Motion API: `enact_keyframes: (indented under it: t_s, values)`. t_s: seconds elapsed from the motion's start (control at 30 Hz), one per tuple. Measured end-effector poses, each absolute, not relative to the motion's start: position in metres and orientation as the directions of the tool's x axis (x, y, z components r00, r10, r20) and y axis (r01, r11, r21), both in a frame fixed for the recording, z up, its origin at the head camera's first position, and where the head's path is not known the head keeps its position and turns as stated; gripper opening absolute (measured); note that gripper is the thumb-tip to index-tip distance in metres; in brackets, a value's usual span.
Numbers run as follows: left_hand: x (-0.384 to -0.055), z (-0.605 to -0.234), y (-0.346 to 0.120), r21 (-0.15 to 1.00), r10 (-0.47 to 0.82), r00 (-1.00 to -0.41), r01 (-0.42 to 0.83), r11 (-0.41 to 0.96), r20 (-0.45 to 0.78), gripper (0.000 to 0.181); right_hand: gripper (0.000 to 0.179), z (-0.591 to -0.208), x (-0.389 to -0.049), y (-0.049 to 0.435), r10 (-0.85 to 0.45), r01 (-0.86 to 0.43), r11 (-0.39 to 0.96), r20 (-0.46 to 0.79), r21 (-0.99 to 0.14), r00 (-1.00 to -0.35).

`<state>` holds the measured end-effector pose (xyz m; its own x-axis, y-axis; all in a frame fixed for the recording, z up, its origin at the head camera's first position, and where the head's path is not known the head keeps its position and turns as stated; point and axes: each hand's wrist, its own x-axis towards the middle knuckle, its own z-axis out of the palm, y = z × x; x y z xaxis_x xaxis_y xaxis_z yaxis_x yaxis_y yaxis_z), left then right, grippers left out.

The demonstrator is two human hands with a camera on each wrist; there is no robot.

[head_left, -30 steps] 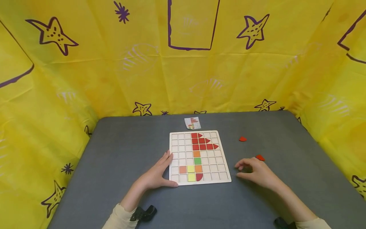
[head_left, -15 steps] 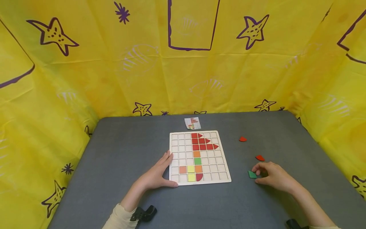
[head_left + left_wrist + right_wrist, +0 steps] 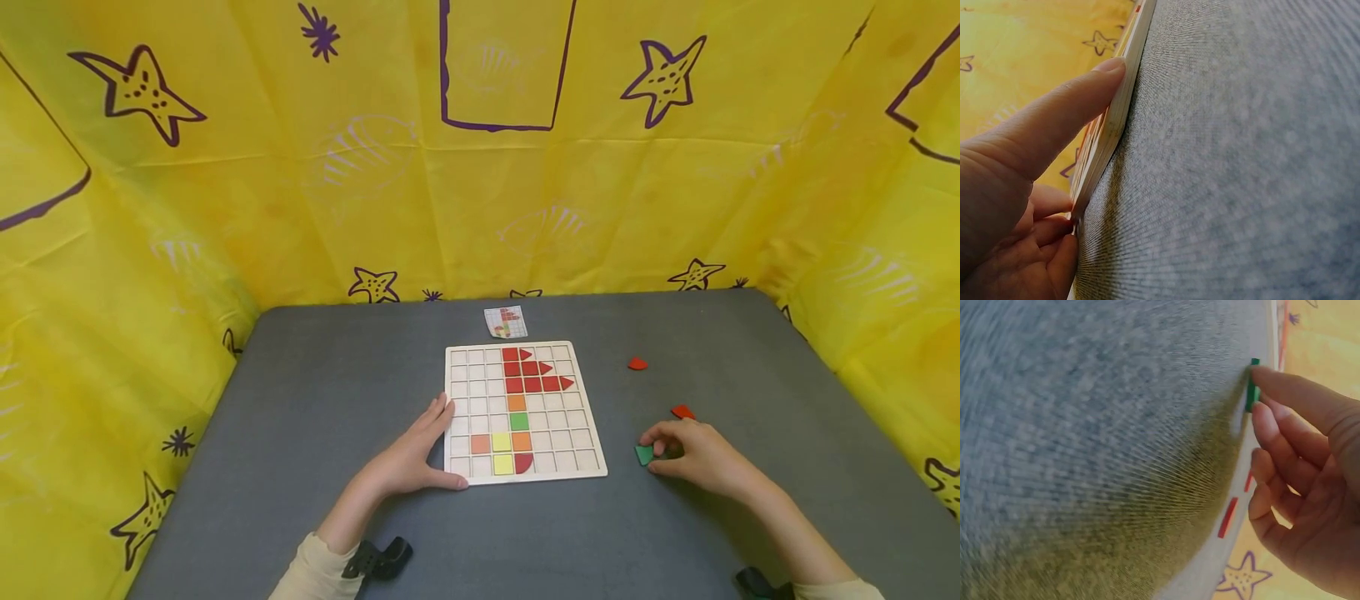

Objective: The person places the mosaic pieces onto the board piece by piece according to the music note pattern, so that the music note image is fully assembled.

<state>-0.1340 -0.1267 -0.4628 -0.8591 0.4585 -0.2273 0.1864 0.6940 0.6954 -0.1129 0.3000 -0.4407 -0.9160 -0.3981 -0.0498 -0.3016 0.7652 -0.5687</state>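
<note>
A pale wooden grid board [image 3: 465,367] lies flat, with red, orange, green and yellow tiles set in its cells. My left hand [image 3: 408,454] steadies it at the near left corner: the fingers rest along the left edge, the straight thumb [image 3: 1085,94] presses on the near edge. To the right of the board, my right hand [image 3: 693,454] pinches a small green tile [image 3: 643,455] between thumb and fingertips. In the right wrist view this green tile [image 3: 1252,386] shows edge-on, close over the table; part of it is hidden by the fingers.
Just beyond my right hand lies a red piece [image 3: 682,412]; another red piece [image 3: 637,364] is farther back. A small pattern card [image 3: 506,322] sits behind the board on the grey table [image 3: 337,358]. Yellow cloth [image 3: 360,217] encloses the back and sides.
My right hand first moved away from the board's right edge, bringing the green tile into view, then came slightly back left with it. My left hand and the board stay in place.
</note>
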Motion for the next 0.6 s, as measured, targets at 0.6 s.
enact_keyframes:
  t_s: [0.6]
  values:
    - [-0.134, -0.462, -0.126, 0.694, 0.461, -0.859, 0.194, 0.693, -0.221, 0.114, 0.021, -0.459, -0.122, 0.294, -0.453, -0.460, 0.707, 0.154, -0.537, -0.878]
